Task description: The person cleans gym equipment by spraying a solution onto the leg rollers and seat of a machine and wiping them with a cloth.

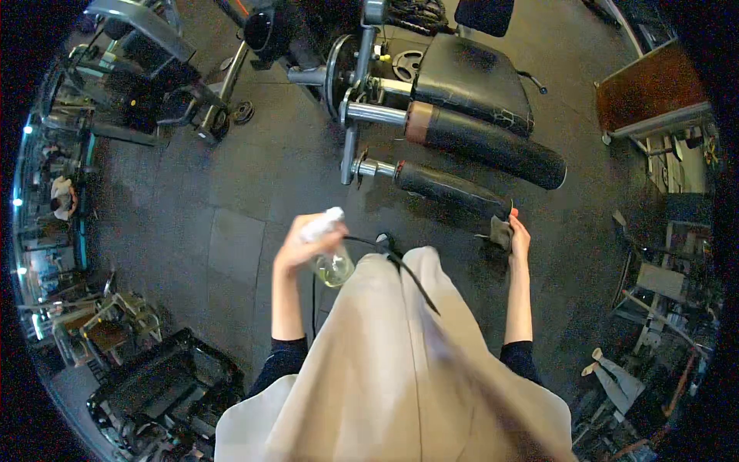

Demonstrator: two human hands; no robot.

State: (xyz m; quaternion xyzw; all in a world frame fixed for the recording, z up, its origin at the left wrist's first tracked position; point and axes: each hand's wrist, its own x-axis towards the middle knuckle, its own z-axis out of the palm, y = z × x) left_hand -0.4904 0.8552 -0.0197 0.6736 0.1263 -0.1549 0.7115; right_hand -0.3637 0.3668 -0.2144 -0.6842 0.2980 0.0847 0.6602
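Observation:
My left hand (pixel 296 242) is wrapped around the neck of a clear spray bottle (pixel 336 269) with a white top and some pale yellow liquid inside. The bottle is a little blurred and hangs tilted in front of my light trousers. On the other side, my right hand (pixel 520 237) holds a dark grey cloth (pixel 500 232) at the end of the lower black roller pad (pixel 454 189). Its fingertips reach the pad's end. Above that pad lies a thicker roller pad (pixel 493 146), and beyond it the cracked black seat (pixel 473 77) of an exercise machine.
A weight plate (pixel 406 66) lies behind the machine's metal frame (pixel 350 146). A brown panel (pixel 654 88) stands at the far right. Other gym equipment (pixel 165 385) fills the left side. A person (pixel 63 196) shows at the far left edge. Dark rubber mats (pixel 239 239) cover the floor.

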